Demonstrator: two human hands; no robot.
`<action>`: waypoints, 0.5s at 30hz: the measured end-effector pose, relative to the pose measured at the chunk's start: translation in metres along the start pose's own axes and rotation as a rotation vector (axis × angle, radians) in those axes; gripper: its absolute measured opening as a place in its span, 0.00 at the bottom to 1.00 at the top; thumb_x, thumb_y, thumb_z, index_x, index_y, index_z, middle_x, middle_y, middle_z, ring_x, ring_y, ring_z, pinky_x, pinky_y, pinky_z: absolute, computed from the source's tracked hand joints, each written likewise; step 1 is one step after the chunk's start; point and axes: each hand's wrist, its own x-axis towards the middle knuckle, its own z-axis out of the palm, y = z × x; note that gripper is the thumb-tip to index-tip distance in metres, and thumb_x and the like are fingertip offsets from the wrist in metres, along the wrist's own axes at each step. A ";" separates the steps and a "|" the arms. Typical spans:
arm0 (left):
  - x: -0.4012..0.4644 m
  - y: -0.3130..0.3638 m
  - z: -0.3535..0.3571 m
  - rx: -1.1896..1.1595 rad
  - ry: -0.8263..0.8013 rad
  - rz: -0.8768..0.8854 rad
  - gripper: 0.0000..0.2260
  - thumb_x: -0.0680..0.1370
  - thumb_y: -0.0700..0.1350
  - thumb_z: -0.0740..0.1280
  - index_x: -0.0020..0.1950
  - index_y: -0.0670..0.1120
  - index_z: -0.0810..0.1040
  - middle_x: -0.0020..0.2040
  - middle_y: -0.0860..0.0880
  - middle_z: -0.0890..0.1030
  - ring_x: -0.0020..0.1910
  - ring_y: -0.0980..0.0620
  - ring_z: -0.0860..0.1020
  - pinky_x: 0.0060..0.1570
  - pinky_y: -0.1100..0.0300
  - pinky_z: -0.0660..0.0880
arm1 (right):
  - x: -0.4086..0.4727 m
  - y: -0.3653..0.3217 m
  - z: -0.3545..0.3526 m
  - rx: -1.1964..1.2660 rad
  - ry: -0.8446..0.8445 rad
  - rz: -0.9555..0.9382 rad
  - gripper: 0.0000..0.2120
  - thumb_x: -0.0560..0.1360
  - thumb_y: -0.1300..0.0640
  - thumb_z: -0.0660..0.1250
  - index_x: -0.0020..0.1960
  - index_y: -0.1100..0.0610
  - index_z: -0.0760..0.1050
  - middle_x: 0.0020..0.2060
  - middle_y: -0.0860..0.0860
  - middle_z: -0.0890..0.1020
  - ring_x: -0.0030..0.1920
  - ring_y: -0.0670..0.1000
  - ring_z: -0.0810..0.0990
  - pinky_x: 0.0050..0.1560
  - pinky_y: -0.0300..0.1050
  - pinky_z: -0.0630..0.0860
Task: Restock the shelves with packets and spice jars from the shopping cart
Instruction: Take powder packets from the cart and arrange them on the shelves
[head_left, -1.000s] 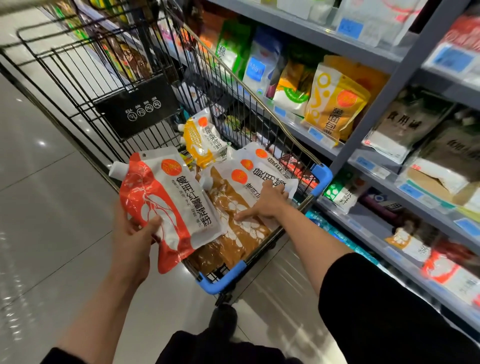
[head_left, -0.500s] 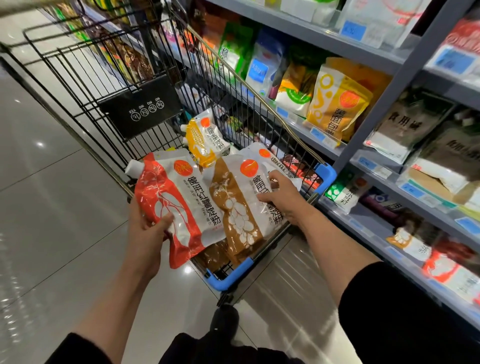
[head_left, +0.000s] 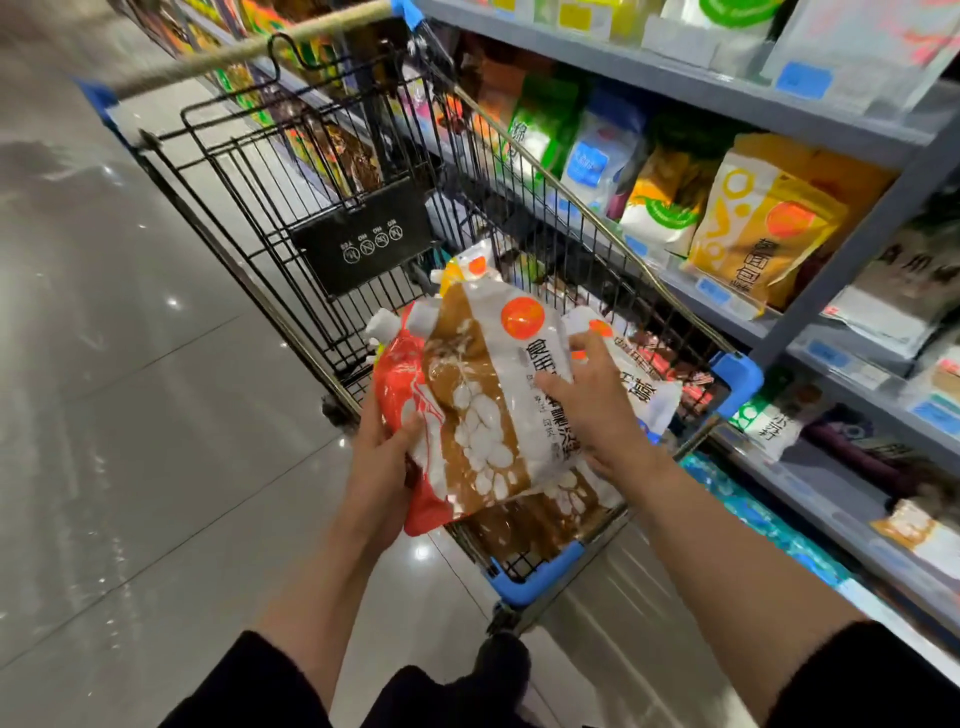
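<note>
My left hand (head_left: 382, 467) grips a red and white spouted pouch (head_left: 397, 389) at its lower edge, and its thumb also presses on a brown and white pouch (head_left: 478, 405) lying over the red one. My right hand (head_left: 592, 410) holds the brown pouch at its right side, fingers spread across the front and thumb hidden. Both pouches hang over the near corner of the shopping cart (head_left: 535, 577). Inside the cart lie another brown pouch (head_left: 545, 525), a white pouch (head_left: 647, 397) and a yellow pouch (head_left: 457, 270).
Grey store shelves (head_left: 852, 244) run along the right, close beside the cart, stocked with packets such as yellow bags (head_left: 753, 234) and green and blue bags (head_left: 587, 156). The cart's black child-seat flap (head_left: 363, 244) stands at its far end. Shiny tiled floor (head_left: 156, 415) lies to the left.
My right hand lifted the brown pouch out of the cart and brought it left, over the red pouch in my left hand. The view tilted closer to the cart.
</note>
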 end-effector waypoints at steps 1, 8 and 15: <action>0.002 0.001 -0.001 -0.014 -0.012 0.003 0.22 0.83 0.40 0.60 0.74 0.58 0.63 0.64 0.47 0.79 0.60 0.45 0.80 0.53 0.44 0.79 | 0.000 0.007 0.011 -0.026 -0.002 0.013 0.13 0.76 0.64 0.66 0.55 0.57 0.63 0.41 0.45 0.76 0.37 0.38 0.78 0.34 0.28 0.73; 0.002 0.000 0.010 0.230 0.073 0.140 0.36 0.70 0.37 0.75 0.73 0.54 0.62 0.56 0.53 0.79 0.50 0.59 0.82 0.42 0.60 0.81 | 0.001 0.038 0.046 0.011 0.008 0.087 0.14 0.76 0.62 0.65 0.57 0.61 0.63 0.48 0.54 0.78 0.48 0.52 0.79 0.45 0.43 0.77; 0.008 0.009 -0.006 0.328 0.163 0.221 0.37 0.71 0.37 0.75 0.74 0.56 0.62 0.64 0.50 0.75 0.57 0.53 0.80 0.44 0.58 0.82 | 0.015 0.049 -0.005 -0.208 0.124 0.212 0.09 0.79 0.53 0.62 0.54 0.58 0.72 0.48 0.50 0.77 0.49 0.52 0.75 0.45 0.45 0.71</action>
